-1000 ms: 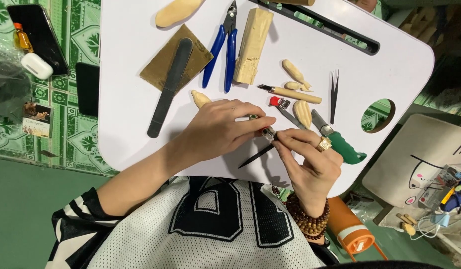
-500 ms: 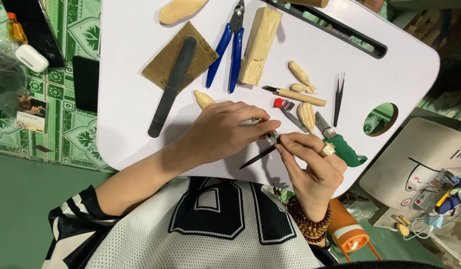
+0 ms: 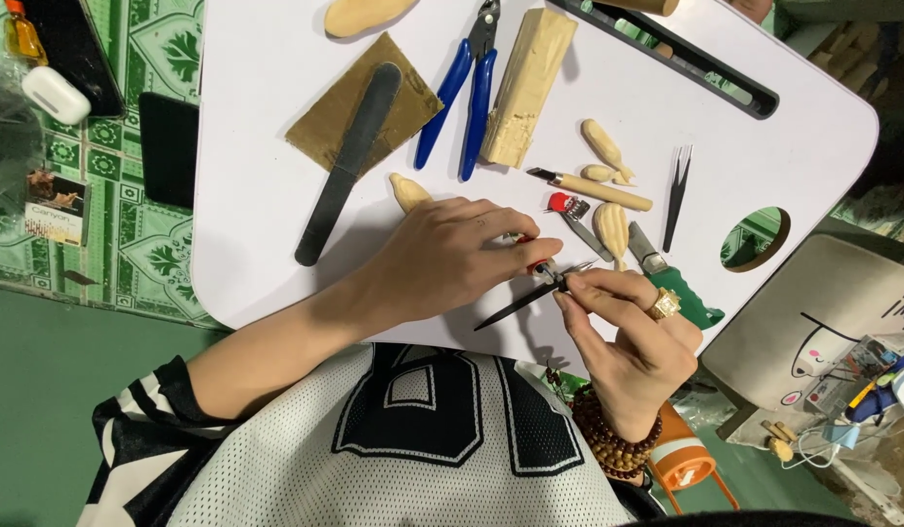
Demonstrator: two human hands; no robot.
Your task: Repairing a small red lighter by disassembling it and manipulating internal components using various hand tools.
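White lap table [image 3: 276, 224] fills most of the view, near edge curving just above my chest, a round cut-out hole [image 3: 757, 238] near its right edge. Bare room on the table's left side and far right; middle is crowded. Wooden block [image 3: 526, 88] lies beside blue-handled pliers [image 3: 464, 93], sandpaper sheet [image 3: 405, 109] under a dark file [image 3: 347, 161]; a long black tray [image 3: 686, 60] runs along the far edge. My left hand [image 3: 452, 259] sits near the front edge, fingers curled around a small red-tipped tool [image 3: 538, 262]. My right hand [image 3: 633, 346], ring on, hangs past the table's near edge, fingertips [image 3: 574, 285] pinching a thin dark pointed pick [image 3: 520, 303] that slants over the front edge. Both tools meet between my hands. Green-handled knife [image 3: 678, 288] just right of my fingers, small carved wood pieces [image 3: 608, 226] and black tweezers [image 3: 677, 185] just beyond.
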